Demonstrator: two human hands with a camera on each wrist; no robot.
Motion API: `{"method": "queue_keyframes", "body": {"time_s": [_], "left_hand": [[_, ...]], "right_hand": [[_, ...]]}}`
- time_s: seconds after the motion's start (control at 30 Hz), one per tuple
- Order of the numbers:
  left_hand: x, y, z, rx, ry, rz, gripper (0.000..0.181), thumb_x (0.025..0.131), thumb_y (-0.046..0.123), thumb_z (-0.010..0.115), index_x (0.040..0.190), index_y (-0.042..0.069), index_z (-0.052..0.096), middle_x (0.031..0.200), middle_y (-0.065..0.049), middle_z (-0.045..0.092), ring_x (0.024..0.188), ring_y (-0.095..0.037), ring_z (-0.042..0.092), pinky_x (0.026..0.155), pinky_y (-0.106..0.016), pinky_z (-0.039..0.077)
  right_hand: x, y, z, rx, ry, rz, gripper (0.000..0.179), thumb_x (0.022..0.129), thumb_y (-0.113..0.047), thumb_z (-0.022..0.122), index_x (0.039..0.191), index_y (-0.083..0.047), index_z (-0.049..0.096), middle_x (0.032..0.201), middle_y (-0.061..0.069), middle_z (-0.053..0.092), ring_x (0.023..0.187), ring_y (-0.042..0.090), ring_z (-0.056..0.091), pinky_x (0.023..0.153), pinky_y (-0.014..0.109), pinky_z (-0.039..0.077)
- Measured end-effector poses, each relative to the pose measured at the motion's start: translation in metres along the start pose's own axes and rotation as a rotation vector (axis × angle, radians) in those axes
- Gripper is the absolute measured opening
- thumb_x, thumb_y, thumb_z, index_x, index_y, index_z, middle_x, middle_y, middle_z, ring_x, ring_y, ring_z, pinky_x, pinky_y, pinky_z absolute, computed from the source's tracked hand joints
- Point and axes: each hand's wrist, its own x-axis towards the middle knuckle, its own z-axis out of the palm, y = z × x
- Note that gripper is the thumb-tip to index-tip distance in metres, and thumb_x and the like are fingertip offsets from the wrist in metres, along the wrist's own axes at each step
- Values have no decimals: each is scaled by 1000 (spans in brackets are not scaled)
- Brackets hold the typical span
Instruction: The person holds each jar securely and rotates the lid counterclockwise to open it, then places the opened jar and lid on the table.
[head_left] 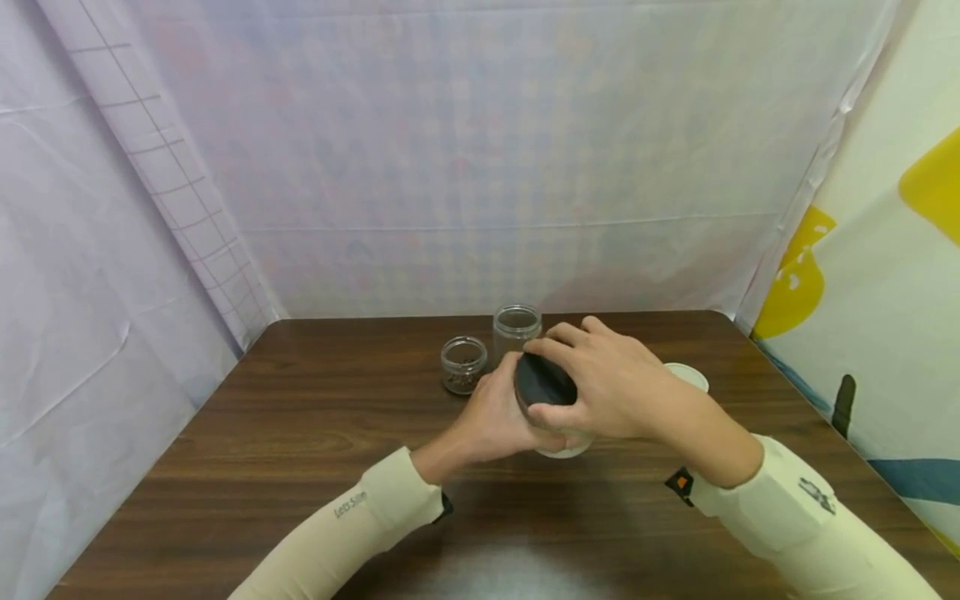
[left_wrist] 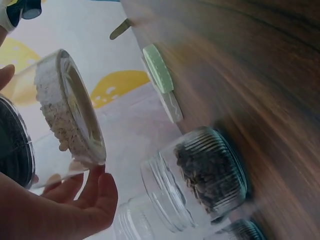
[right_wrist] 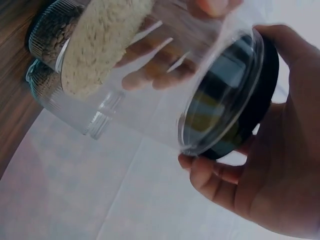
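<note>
My left hand (head_left: pixel 491 417) grips a clear jar (left_wrist: pixel 50 75) around its side and holds it tilted, raised off the table. Pale rice-like grains (right_wrist: pixel 105 45) lie at the bottom end of this jar. A black lid (head_left: pixel 542 382) covers the jar's mouth, and my right hand (head_left: pixel 626 383) holds it by the rim, thumb on one side and fingers on the other. In the right wrist view the lid (right_wrist: pixel 240 107) sits against the mouth; whether it is fully seated I cannot tell.
Behind the left hand stand a short glass jar (head_left: pixel 463 367) with dark pieces in it and a taller clear jar (head_left: pixel 517 321). A pale round lid (head_left: pixel 688 377) lies beyond the right wrist; the left wrist view shows a light green lid-like piece (left_wrist: pixel 159 69). Curtains border the brown table (head_left: pixel 315 417).
</note>
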Motion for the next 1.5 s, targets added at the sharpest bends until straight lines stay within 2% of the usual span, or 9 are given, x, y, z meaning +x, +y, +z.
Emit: {"method": "queue_keyframes", "body": {"time_s": [0.23,0.53,0.63,0.73,0.87,1.0,1.13,1.3,1.5], "left_hand": [[-1,-3,-4,-53,-63,49,103,69,40,92,152,22,33,136,1,53,113,-13,62,92,-30,54],[-3,-4,-6,-94,-117,19,101,70,38,92,151,24,34,142,4,49,122,-13,56,100,-36,50],[-3,-5,-6,-92,-104,30,100,69,40,92,150,24,35,140,4,51,119,-13,58,97,-35,51],[-2,-5,-5,-83,-80,30,98,67,45,93,146,24,40,136,4,54,114,-12,61,94,-34,52],[-2,-4,-3,-69,-40,3,93,64,50,94,138,22,46,126,4,59,105,-11,64,87,-31,54],[-2,-2,-2,-56,-20,-27,92,63,52,93,135,20,47,120,4,63,100,-10,66,84,-30,55],[-2,2,-2,-35,-13,-48,93,62,56,93,135,20,47,121,6,64,103,-9,65,87,-31,54],[-3,4,-2,-43,-20,-44,92,62,54,94,134,19,48,122,7,61,103,-8,63,87,-30,54],[-1,3,-1,-20,-33,-37,93,62,54,94,133,18,48,122,7,60,103,-8,62,87,-28,54]], "right_hand": [[-4,2,-7,77,-42,-89,66,86,-54,65,144,-25,55,142,-2,56,103,23,51,79,37,48],[-8,6,-11,164,-112,-193,70,83,-44,62,149,-25,49,157,-2,43,131,27,48,96,51,46],[-8,6,-14,166,-96,-143,68,87,-48,64,149,-25,48,158,-1,40,136,28,47,101,53,46],[-6,6,-15,124,-54,-15,69,93,-64,56,149,-25,47,155,2,42,133,29,50,100,54,49],[-3,5,-15,36,8,177,78,95,-77,38,149,-21,48,145,8,50,114,34,61,83,53,56],[-2,0,-14,1,2,269,86,92,-82,32,148,-19,48,138,11,54,98,34,67,69,51,56],[-2,-5,-10,-9,-51,271,94,86,-89,31,147,-20,50,130,10,58,97,33,68,67,50,56],[-1,-9,-7,-48,-71,234,90,83,-88,45,141,-20,56,117,9,63,88,27,68,61,44,55],[-3,-8,-9,-43,-102,199,84,86,-79,53,145,-20,53,130,9,62,100,29,68,69,46,58]]}}
